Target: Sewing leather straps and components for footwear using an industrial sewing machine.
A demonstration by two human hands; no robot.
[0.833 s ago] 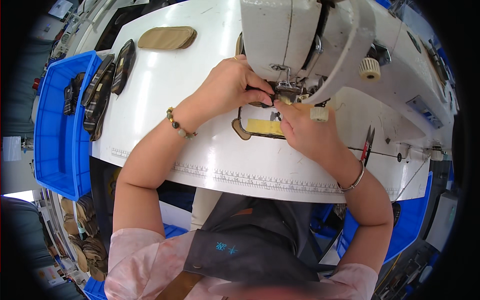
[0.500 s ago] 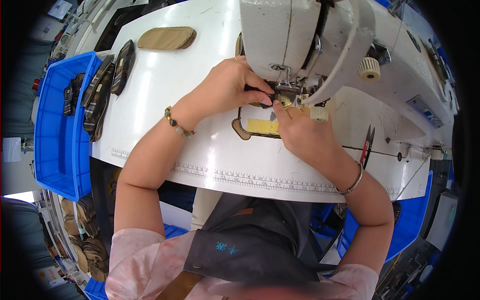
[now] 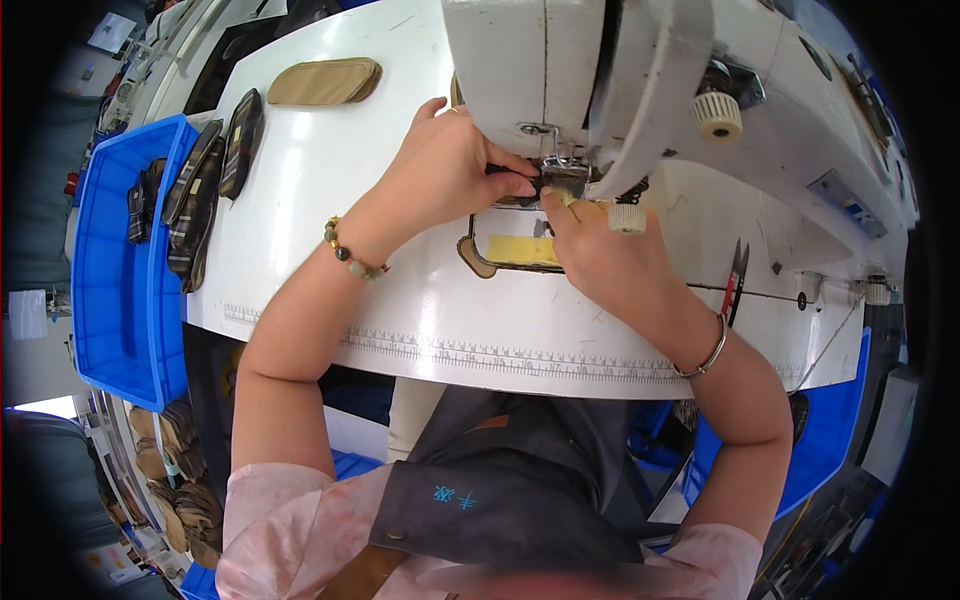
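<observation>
My left hand [image 3: 445, 170] is at the needle area of a white sewing machine [image 3: 515, 50], thumb and forefinger pinched on a small dark fabric piece [image 3: 518, 172] beside the metal presser foot [image 3: 565, 175]. My right hand [image 3: 610, 255] has its forefinger at that piece, just right of my left thumb; its other fingers are curled, and what they hold, if anything, is hidden. A yellow strip [image 3: 515, 250] lies on the machine bed below the foot, with a tan rounded piece [image 3: 475, 260] poking out at its left.
A tan padded piece [image 3: 320, 80] and dark plaid pieces [image 3: 195, 215] lie on the white table [image 3: 430, 300]. A blue bin [image 3: 120, 310] with plaid pieces stands left. Red-handled snips [image 3: 732, 295] lie right of my right hand. Another blue bin [image 3: 820, 450] is below right.
Both hands stay at the presser foot with small finger shifts. The machine and my hands sit slightly further left in the picture, as the whole view has shifted a little.
</observation>
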